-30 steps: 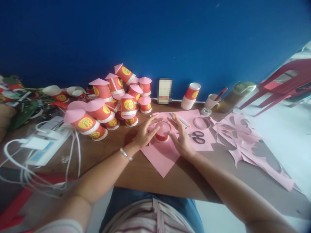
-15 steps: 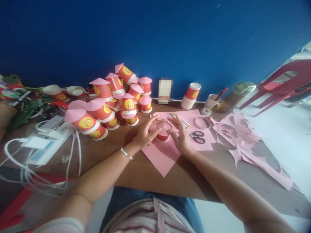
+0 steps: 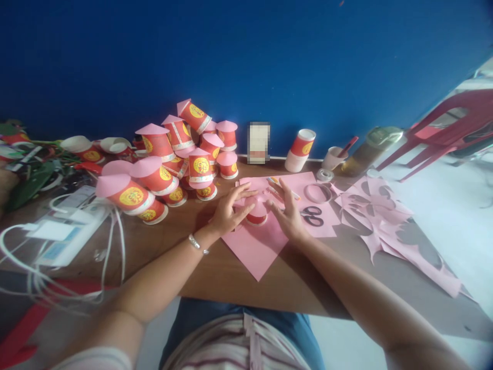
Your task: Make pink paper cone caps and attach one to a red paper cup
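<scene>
Beneath my hands an upright red paper cup (image 3: 256, 220) with a white lower rim stands on pink paper (image 3: 256, 257). A pink paper cone (image 3: 259, 206) sits on top of it like a roof. My left hand (image 3: 230, 208) is at the cone's left side, fingers stretched and spread, thumb at its edge. On the other side my right hand (image 3: 288, 211) is also open, its thumb close to the cone's right edge. Whether the fingertips touch the cone I cannot tell. Dark-handled scissors (image 3: 313, 216) lie beside my right hand.
Several red cups with pink cone roofs (image 3: 200, 164) are piled at the left. A power strip (image 3: 73, 231) with white cables lies nearer. On the right are a tape ring (image 3: 318, 193), a tape roll (image 3: 325, 175), a bottle (image 3: 372, 149) and pink paper scraps (image 3: 385, 210).
The whole view has shifted slightly. The cone on the cup now shows its pointed top more clearly between my hands, which have hardly moved.
</scene>
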`<state>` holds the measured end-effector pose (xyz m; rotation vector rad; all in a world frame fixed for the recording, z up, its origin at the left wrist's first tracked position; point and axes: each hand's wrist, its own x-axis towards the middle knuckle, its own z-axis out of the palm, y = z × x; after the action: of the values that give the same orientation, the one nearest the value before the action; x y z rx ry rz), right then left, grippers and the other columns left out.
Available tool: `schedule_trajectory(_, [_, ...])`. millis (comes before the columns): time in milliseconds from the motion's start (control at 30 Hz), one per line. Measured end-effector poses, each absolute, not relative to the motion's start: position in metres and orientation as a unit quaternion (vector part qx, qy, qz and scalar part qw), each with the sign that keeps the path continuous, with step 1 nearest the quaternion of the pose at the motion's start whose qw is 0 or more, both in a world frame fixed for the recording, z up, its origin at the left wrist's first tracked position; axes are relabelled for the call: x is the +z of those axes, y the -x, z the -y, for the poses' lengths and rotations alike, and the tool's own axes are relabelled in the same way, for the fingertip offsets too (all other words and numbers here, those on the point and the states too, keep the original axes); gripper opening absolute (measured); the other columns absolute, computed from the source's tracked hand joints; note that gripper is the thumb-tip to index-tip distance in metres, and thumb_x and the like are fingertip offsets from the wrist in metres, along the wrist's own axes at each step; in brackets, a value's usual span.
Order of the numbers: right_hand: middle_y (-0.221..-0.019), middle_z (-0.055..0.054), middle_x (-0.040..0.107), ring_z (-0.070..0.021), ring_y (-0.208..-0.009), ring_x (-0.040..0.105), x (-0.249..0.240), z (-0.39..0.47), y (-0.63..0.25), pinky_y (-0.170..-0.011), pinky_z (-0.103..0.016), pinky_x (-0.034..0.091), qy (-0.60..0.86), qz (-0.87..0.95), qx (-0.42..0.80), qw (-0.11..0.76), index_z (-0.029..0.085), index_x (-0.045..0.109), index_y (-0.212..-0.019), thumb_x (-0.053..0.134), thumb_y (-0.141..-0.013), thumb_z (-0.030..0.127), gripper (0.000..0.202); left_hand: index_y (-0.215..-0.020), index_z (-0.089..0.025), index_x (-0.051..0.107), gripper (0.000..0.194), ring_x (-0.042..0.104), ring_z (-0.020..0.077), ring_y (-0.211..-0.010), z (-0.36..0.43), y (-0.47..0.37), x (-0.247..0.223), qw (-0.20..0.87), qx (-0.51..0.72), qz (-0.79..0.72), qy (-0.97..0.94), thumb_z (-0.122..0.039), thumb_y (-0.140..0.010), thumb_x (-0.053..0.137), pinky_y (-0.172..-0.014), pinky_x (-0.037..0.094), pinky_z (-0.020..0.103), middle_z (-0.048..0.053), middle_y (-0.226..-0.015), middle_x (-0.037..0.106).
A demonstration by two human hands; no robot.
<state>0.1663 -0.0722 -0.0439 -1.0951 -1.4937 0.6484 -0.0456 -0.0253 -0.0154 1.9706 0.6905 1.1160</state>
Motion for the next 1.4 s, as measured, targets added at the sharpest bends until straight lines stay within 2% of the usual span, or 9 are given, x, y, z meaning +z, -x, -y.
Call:
schedule_trajectory(167, [-0.16,-0.016,0.049,-0.0307,-0.144,0.054,-0.041,0.074,-0.165,-0.114,-0.061,0.051,0.466,0.605,0.293,0.574,0.034,0.03,-0.161,0.064,-0.101,0.049,0.071,-0.144,-0.019,0.05,0.053,0.066,0.0287,-0.132,0.023,0.046,-0.018,0.349,0.446,-0.257,-0.783,-0.034,-0.097,0.069,-0.12,0.043,0.054,0.016,-0.13,0.074])
schedule_trajectory(333, [-0.159,-0.013,0.051,-0.0312,-0.144,0.054,-0.036,0.076,-0.165,-0.117,-0.063,0.047,0.464,0.614,0.283,0.573,0.035,0.036,-0.158,0.068,-0.098,0.047,0.069,-0.145,-0.019,0.051,0.054,0.061,0.0287,-0.138,0.024,0.046,-0.018,0.35,0.443,-0.262,-0.783,-0.035,-0.097,0.07,-0.122,0.041,0.054,0.015,-0.13,0.074])
schedule_trajectory(533, [-0.14,-0.01,0.066,-0.027,-0.127,0.067,-0.036,0.077,-0.174,-0.113,-0.059,0.052,0.486,0.611,0.229,0.582,0.031,0.05,-0.147,0.049,-0.106,0.03,0.041,-0.147,-0.021,0.049,0.05,0.061,0.0268,-0.137,0.017,0.048,-0.025,0.443,0.48,-0.276,-0.705,-0.043,-0.104,0.057,-0.116,0.046,0.049,0.017,-0.14,0.069])
schedule_trajectory(633, [-0.13,-0.01,0.072,-0.0285,-0.127,0.066,-0.046,0.076,-0.183,-0.11,-0.061,0.052,0.519,0.657,0.194,0.51,0.028,0.058,-0.139,0.046,-0.095,0.012,0.048,-0.143,-0.019,0.051,0.048,0.064,0.0275,-0.133,0.01,0.049,-0.03,0.453,0.493,-0.31,-0.675,-0.046,-0.103,0.056,-0.114,0.046,0.049,0.018,-0.135,0.071])
schedule_trajectory(767, [-0.149,-0.016,0.059,-0.0334,-0.141,0.055,-0.056,0.076,-0.187,-0.114,-0.06,0.05,0.541,0.714,0.195,0.4,0.023,0.057,-0.144,0.052,-0.075,0.004,0.072,-0.143,-0.018,0.05,0.056,0.064,0.0302,-0.132,0.006,0.051,-0.033,0.518,0.446,-0.309,-0.661,-0.038,-0.093,0.068,-0.113,0.046,0.051,0.018,-0.135,0.071])
schedule_trajectory(867, [-0.15,-0.018,0.056,-0.037,-0.148,0.046,-0.059,0.078,-0.185,-0.118,-0.061,0.046,0.523,0.747,0.198,0.359,0.02,0.057,-0.144,0.059,-0.074,0.006,0.071,-0.142,-0.018,0.052,0.059,0.061,0.0317,-0.135,0.005,0.052,-0.034,0.582,0.419,-0.279,-0.639,-0.031,-0.088,0.07,-0.115,0.044,0.053,0.017,-0.136,0.07])
schedule_trajectory(1033, [-0.151,-0.021,0.053,-0.0415,-0.15,0.041,-0.061,0.079,-0.181,-0.118,-0.062,0.045,0.524,0.75,0.2,0.351,0.017,0.048,-0.153,0.071,-0.076,0.019,0.08,-0.147,-0.022,0.05,0.06,0.052,0.0338,-0.145,0.005,0.053,-0.033,0.627,0.435,-0.248,-0.597,-0.042,-0.093,0.068,-0.119,0.039,0.056,0.017,-0.149,0.062])
schedule_trajectory(1200, [-0.142,-0.021,0.061,-0.0447,-0.144,0.047,-0.06,0.078,-0.173,-0.116,-0.065,0.045,0.538,0.742,0.167,0.363,0.019,0.056,-0.145,0.084,-0.077,0.042,0.077,-0.156,-0.024,0.038,0.09,0.041,0.0364,-0.154,0.017,0.043,-0.021,0.534,0.427,-0.217,-0.697,-0.048,-0.082,0.084,-0.123,0.037,0.057,0.02,-0.161,0.048])
schedule_trajectory(1400, [-0.133,-0.016,0.068,-0.0418,-0.13,0.06,-0.056,0.075,-0.165,-0.108,-0.063,0.051,0.541,0.739,0.172,0.362,0.024,0.065,-0.133,0.083,-0.079,0.053,0.064,-0.155,-0.023,0.04,0.085,0.055,0.0348,-0.144,0.024,0.031,-0.017,0.417,0.452,-0.218,-0.758,-0.043,-0.085,0.084,-0.122,0.038,0.059,0.019,-0.143,0.065])
